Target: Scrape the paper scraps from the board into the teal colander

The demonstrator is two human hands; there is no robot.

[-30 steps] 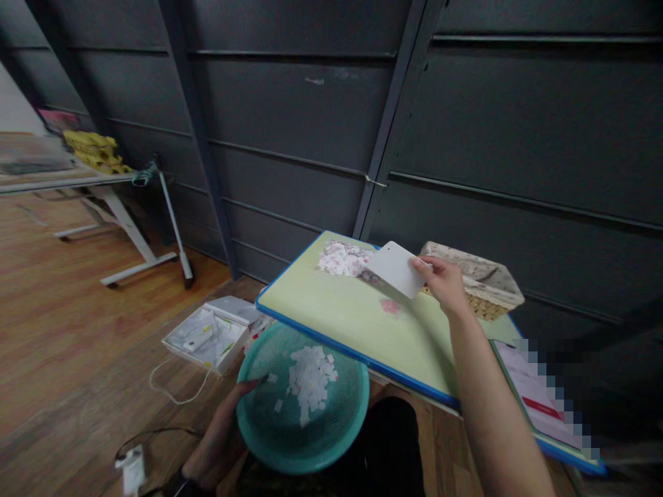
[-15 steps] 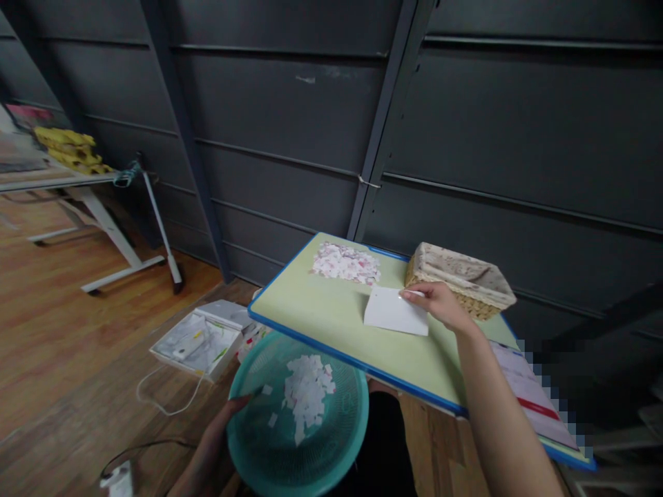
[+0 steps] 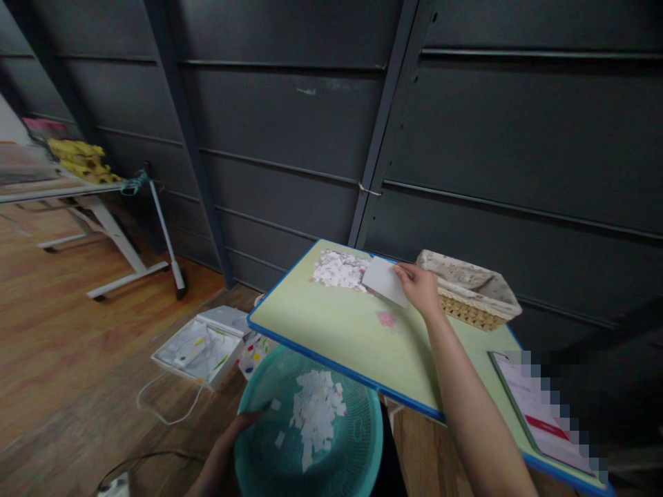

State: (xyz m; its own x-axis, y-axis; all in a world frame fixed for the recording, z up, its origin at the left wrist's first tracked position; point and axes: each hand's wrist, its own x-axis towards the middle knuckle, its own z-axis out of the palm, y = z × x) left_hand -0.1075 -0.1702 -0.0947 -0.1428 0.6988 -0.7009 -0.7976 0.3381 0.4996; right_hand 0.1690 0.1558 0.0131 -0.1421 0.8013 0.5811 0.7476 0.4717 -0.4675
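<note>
My right hand pinches a white sheet of stiff paper by its right edge. The sheet is tilted over the right end of a pile of small white and pinkish paper scraps on the pale green table. Below the table's front edge, my left hand grips the rim of a teal plastic basket, thumb over the inside. Many white paper scraps lie in that basket. On the table near my right forearm is a blurred pink patch.
A cloth-lined wicker basket stands at the table's back right, close to my right hand. A clipboard lies at the right end. An open white box with a cord sits on the floor at left. Behind is a dark metal wall.
My right hand has lifted the sheet and carried it back and left towards the scrap pile, uncovering the pink patch. My left hand stays on the teal basket.
</note>
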